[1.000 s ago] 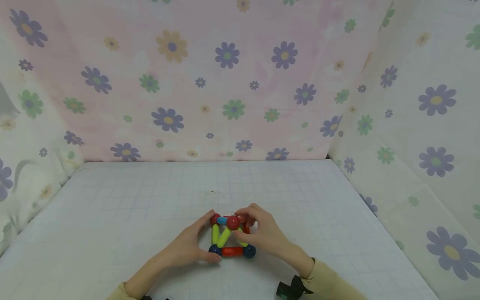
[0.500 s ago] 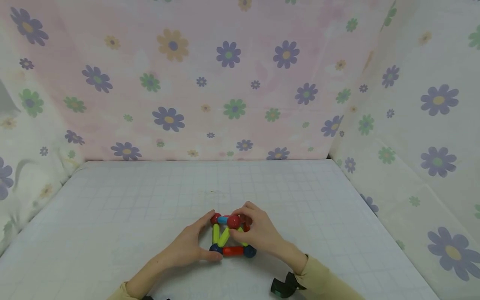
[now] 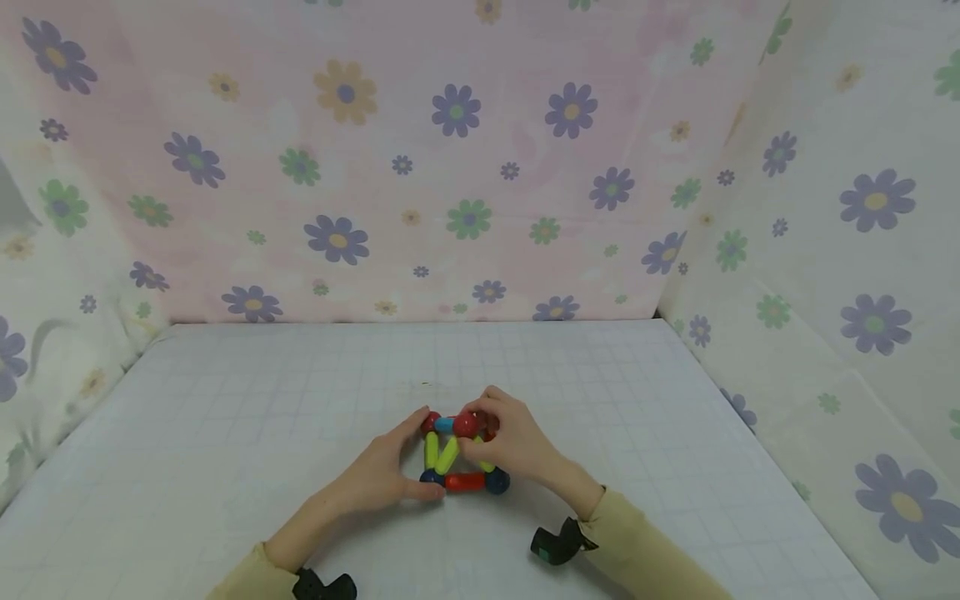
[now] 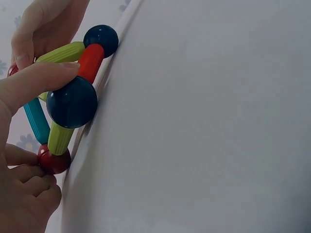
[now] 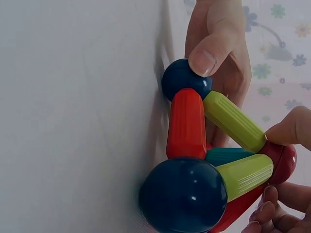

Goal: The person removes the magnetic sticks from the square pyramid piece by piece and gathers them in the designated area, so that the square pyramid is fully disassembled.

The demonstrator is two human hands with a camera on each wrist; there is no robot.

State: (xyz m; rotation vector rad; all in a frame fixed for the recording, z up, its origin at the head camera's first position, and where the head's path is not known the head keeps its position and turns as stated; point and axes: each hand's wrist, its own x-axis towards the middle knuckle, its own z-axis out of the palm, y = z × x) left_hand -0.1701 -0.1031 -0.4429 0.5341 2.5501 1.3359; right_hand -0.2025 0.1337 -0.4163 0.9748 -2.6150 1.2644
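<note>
A small frame of magnetic sticks and balls stands on the table between both hands. Dark blue balls sit at its near lower corners, joined by a red stick. Yellow-green sticks slant up from them, and a blue stick links two red balls above. My left hand grips the frame's left side, thumb on a dark blue ball, fingers at a red ball. My right hand pinches the upper red ball between thumb and fingers. The frame's back is partly hidden by that hand.
The white table has a faint grid, and its far edge meets a flower-print curtain. More of this cloth hangs at both sides. Black wrist devices show below the left wrist and the right wrist.
Both hands and the stick-and-ball frame have shifted slightly away from me. My right hand has moved left, its thumb and fingers closing in around the upper red ball.
</note>
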